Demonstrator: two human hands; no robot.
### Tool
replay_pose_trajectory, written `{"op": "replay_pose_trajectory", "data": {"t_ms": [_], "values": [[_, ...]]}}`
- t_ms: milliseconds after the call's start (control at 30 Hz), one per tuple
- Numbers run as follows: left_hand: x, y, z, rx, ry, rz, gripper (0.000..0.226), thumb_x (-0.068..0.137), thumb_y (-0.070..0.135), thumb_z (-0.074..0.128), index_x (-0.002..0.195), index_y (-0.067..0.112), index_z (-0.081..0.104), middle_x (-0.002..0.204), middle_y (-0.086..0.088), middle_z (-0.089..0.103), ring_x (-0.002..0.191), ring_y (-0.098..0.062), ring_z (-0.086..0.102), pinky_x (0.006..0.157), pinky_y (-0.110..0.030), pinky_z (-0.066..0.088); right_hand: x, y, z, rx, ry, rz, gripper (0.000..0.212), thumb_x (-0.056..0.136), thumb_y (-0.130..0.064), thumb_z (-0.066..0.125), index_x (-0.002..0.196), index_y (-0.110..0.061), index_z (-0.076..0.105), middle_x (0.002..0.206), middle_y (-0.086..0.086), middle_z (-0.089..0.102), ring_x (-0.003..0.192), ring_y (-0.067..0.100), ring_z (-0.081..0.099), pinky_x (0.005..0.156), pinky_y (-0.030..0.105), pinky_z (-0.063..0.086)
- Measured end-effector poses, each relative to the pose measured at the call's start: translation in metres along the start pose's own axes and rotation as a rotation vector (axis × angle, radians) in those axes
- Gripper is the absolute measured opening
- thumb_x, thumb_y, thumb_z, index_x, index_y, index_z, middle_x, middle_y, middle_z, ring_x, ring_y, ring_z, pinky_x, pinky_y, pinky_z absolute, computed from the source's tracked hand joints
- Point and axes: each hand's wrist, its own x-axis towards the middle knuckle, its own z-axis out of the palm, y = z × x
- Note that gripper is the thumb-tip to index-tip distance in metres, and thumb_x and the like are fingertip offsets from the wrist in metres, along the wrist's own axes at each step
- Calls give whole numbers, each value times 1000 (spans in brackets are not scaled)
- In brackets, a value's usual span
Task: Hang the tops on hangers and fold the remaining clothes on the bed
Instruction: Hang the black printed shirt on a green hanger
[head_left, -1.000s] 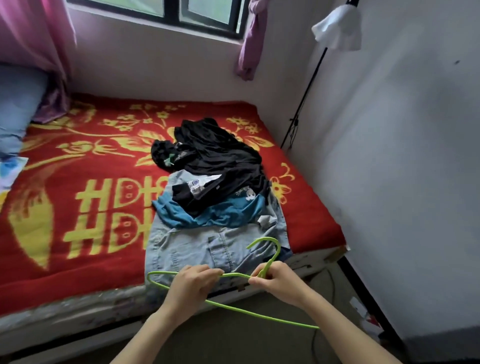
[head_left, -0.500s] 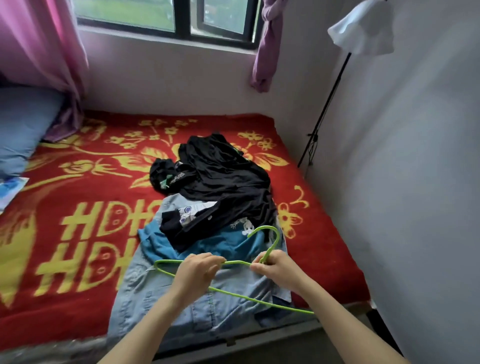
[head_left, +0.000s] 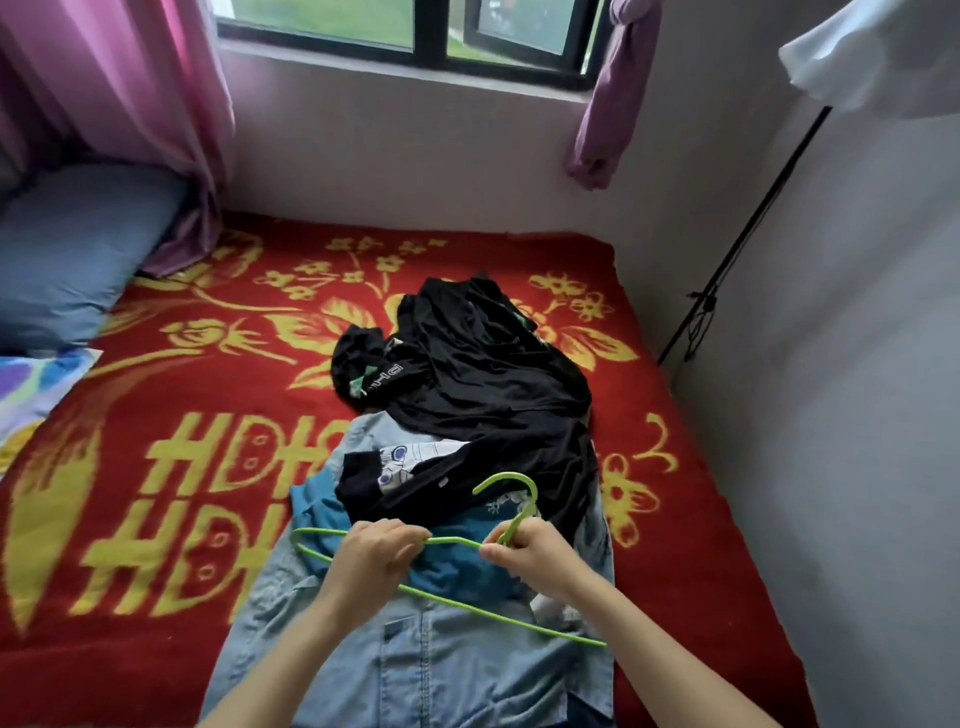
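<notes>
Green hanger (head_left: 447, 597) hovers over the clothes pile (head_left: 457, 467) on the bed (head_left: 156, 519), left hand (head_left: 376, 558) curled round its shoulder, right hand (head_left: 535, 553) pinching below the hook, probably readying it for 1 top.

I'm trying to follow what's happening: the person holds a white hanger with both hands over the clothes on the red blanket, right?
Not quite: the hanger is bright green, not white. The head view shows the left hand and the right hand both holding it over the clothes on the red blanket.
</notes>
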Motion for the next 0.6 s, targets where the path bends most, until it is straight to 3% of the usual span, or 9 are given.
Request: {"op": "replay_pose_trajectory", "data": {"t_ms": [133, 233, 333, 467, 533, 600], "values": [[42, -23, 0, 14, 17, 12, 12, 83, 30, 47, 93, 33, 54, 67, 13, 63, 60, -7, 56, 61, -21, 35, 36, -10, -15, 9, 54, 23, 29, 88, -19, 63, 62, -30, 56, 41, -14, 46, 44, -1, 42, 53, 15, 33], [72, -33, 4, 90, 54, 37, 18, 82, 29, 47, 83, 30, 65, 68, 12, 66, 61, -11, 59, 65, -20, 34, 58, -11, -28, 9, 72, 42, 26, 88, -19, 62, 64, -27, 56, 45, -12, 49, 48, 0, 43, 57, 18, 37], [95, -34, 15, 204, 128, 49, 24, 78, 27, 48, 75, 23, 71, 73, 10, 67, 75, -14, 56, 72, -24, 39, 76, -6, -36, 69, 36, 81, 23, 91, -15, 57, 69, -21, 57, 45, -8, 54, 40, 2, 45, 48, 15, 35], [109, -38, 27, 279, 133, -152, 29, 67, 24, 59, 94, 20, 68, 96, -7, 67, 98, -21, 46, 68, -39, 54, 97, 8, -52, 224, 76, 107, 18, 95, -5, 49, 98, -18, 60, 52, 0, 58, 33, 4, 40, 38, 13, 31], [105, -45, 32, 273, 73, -266, 41, 61, 23, 65, 102, 21, 62, 101, -9, 66, 100, -22, 46, 64, -44, 54, 109, 18, -69, 265, 146, 115, 30, 95, 0, 45, 116, -20, 54, 55, 3, 58, 32, 3, 41, 36, 13, 32], [102, -54, 40, 276, -7, -352, 45, 61, 19, 75, 104, 21, 63, 100, -10, 67, 98, -25, 53, 63, -45, 55, 124, 33, -95, 296, 226, 143, 37, 95, 2, 43, 122, -23, 50, 55, 1, 59, 29, 4, 39, 33, 14, 31]]}}
